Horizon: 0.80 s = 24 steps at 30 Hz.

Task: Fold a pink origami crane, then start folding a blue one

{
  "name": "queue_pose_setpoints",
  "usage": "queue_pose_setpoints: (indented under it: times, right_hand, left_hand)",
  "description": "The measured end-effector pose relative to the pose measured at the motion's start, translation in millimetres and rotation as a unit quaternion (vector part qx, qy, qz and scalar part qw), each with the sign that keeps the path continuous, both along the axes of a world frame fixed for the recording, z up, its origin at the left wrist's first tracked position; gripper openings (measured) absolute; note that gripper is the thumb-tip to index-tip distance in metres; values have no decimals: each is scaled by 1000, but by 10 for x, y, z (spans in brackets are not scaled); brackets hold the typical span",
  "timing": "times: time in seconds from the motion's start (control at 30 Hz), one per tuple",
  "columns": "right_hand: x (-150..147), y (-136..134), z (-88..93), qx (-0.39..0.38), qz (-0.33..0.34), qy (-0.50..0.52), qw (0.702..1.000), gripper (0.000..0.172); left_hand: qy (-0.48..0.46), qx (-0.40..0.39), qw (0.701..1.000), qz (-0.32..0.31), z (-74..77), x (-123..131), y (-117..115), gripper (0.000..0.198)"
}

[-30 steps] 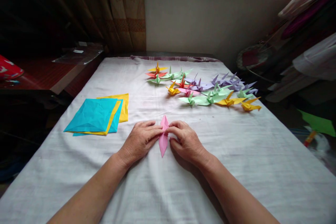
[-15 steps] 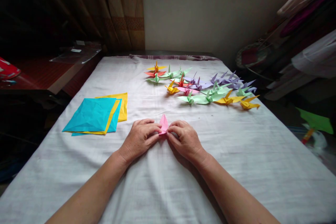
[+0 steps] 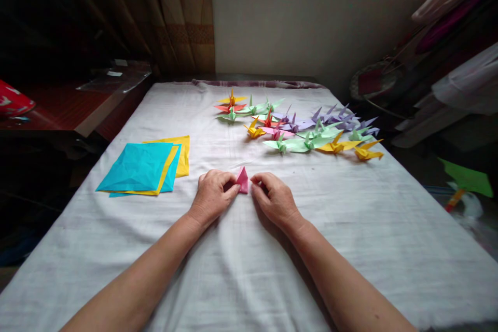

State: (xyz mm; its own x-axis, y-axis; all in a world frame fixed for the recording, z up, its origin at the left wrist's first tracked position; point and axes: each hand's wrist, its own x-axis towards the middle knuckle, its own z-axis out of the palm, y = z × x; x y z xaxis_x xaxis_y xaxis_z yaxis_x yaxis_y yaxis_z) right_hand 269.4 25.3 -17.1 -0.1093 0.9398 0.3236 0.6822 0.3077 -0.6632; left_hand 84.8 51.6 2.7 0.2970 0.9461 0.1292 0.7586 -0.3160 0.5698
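A small folded piece of pink origami paper (image 3: 243, 181) stands in a narrow, pointed shape over the white cloth, between both hands. My left hand (image 3: 213, 190) pinches its left side between thumb and fingers. Just to the right of the paper is my right hand (image 3: 275, 197), its fingers curled and a slight gap between thumb and forefinger. A narrow strip of cloth shows between its fingertips and the paper, and I see nothing in it.
Blue and yellow paper sheets (image 3: 136, 168) lie stacked on the left of the cloth-covered table (image 3: 373, 233). Several folded paper cranes (image 3: 307, 141) in yellow, red, green, pink and purple stand toward the back right. A plastic sleeve (image 3: 119, 80) lies on a side desk (image 3: 58, 109).
My right hand has let go of the pink paper and drawn slightly right. The paper has turned, now showing a darker pink face and a narrower shape.
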Motion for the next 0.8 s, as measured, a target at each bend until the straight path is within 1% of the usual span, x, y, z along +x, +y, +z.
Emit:
queue_pose_setpoints:
  times: [0.07, 0.13, 0.17, 0.23, 0.3, 0.43, 0.53, 0.67, 0.8]
  right_hand:
    - [62, -2, -3, 8, 37, 13, 999, 29]
    - [114, 4, -7, 20, 86, -15, 996, 41]
    - [132, 11, -12, 28, 100, -40, 994, 44]
    - [148, 28, -28, 43, 100, -90, 990, 44]
    - [148, 48, -52, 54, 84, -126, 987, 39]
    - [141, 79, -101, 70, 76, -133, 986, 33]
    - [146, 91, -117, 84, 81, -132, 984, 32]
    - [152, 96, -112, 87, 84, -149, 982, 28]
    - [157, 105, -111, 81, 84, -139, 983, 26]
  left_hand:
    - [0, -1, 1000, 5, 8, 16, 6, 5]
    - [-3, 4, 1000, 13, 6, 27, 4, 3]
    - [-3, 7, 1000, 17, 3, 31, 1, 3]
    - [-4, 10, 1000, 22, -1, 39, -6, 4]
    - [-6, 13, 1000, 27, -4, 43, -12, 4]
    - [-16, 25, 999, 20, -40, 19, -1, 7]
    - [-32, 44, 998, -20, -100, -51, 22, 2]
    - [-38, 85, 989, -117, -158, -194, 15, 19]
    - [34, 132, 971, -195, -154, -307, -70, 36]
